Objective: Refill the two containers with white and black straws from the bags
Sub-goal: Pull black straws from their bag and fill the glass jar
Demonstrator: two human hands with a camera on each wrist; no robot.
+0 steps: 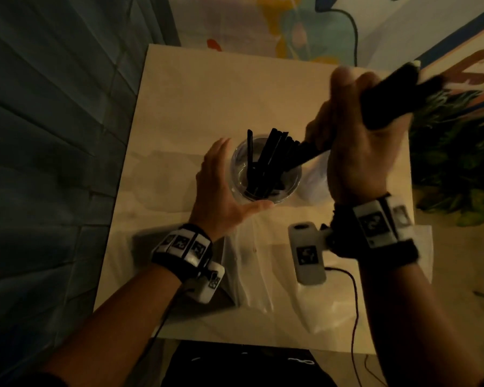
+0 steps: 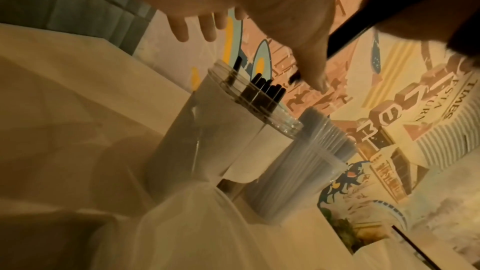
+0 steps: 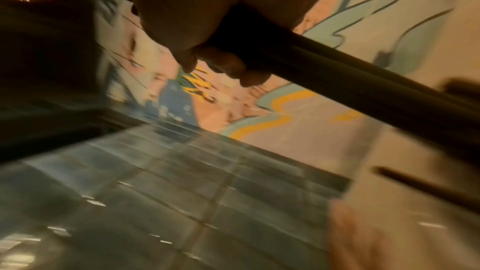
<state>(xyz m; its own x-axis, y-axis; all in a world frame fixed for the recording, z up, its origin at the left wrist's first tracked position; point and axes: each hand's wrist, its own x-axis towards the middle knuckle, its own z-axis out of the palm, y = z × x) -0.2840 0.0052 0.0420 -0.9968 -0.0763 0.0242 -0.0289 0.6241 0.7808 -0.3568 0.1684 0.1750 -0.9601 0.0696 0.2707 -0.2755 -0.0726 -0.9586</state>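
A clear container [image 1: 266,174] stands mid-table with several black straws [image 1: 268,157] leaning in it. My right hand [image 1: 355,141] grips a thick bundle of black straws [image 1: 386,99] slanted above it, the lower ends reaching into the container. My left hand [image 1: 224,185] is open and curves round the container's left side; contact cannot be told. In the left wrist view the black-straw container [image 2: 228,137] stands beside a second container [image 2: 298,172] packed with white straws. The right wrist view shows my fingers [image 3: 221,63] wrapped round the blurred dark bundle [image 3: 350,94].
Crumpled clear plastic bags [image 1: 252,263] lie on the beige table [image 1: 193,93] near its front edge, another bag [image 1: 319,311] under my right wrist. A leafy plant [image 1: 458,163] stands off the right edge. Painted walls stand behind, grey tiles to the left.
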